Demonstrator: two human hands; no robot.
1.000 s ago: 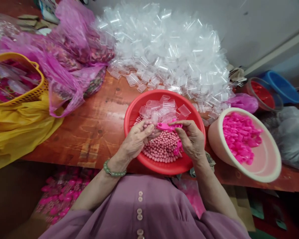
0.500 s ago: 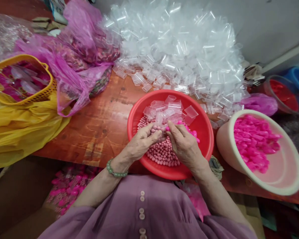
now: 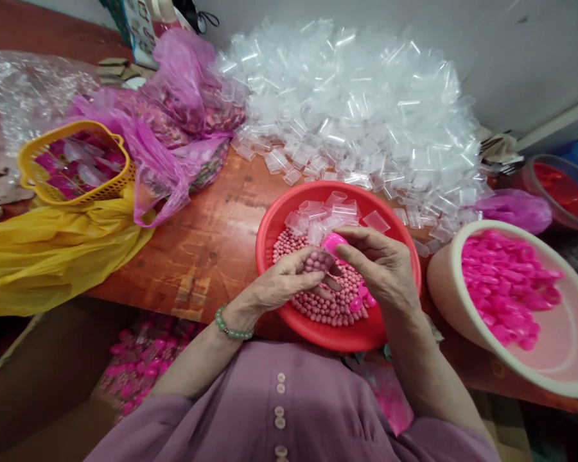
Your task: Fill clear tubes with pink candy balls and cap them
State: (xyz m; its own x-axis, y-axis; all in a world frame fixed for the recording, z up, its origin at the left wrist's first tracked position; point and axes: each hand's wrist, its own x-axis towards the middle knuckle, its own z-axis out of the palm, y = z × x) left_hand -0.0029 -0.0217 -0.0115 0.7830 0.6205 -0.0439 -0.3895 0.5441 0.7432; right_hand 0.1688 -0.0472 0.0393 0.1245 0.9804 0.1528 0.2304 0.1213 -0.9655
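My left hand [image 3: 289, 277] is closed around a clear plastic tube [image 3: 319, 261] with pink beads inside. Between thumb and fingers, my right hand [image 3: 378, 256] pinches a bright pink plastic cap [image 3: 334, 242], close to the tube's upper end; whether they touch I cannot tell. Both hands are over a red basin [image 3: 266, 256]. Loose pink beads [image 3: 327, 308] cover its bottom, several clear tubes [image 3: 318, 212] lie at its far side, and a few pink caps [image 3: 363, 298] rest on the beads at the right.
Behind the basin rises a heap of clear tubes [image 3: 356, 115]. A white tub [image 3: 443, 276] of pink caps stands at right. To the left are a yellow basket [image 3: 77, 196], purple bags [image 3: 168, 173] and a yellow bag [image 3: 77, 244]. Below the table edge, a cardboard box [image 3: 43, 385] holds filled pieces.
My right hand has risen and turned, now showing a pink cap in its fingers. The left hand keeps the bead-filled tube, now tilted. The whole view has shifted slightly.
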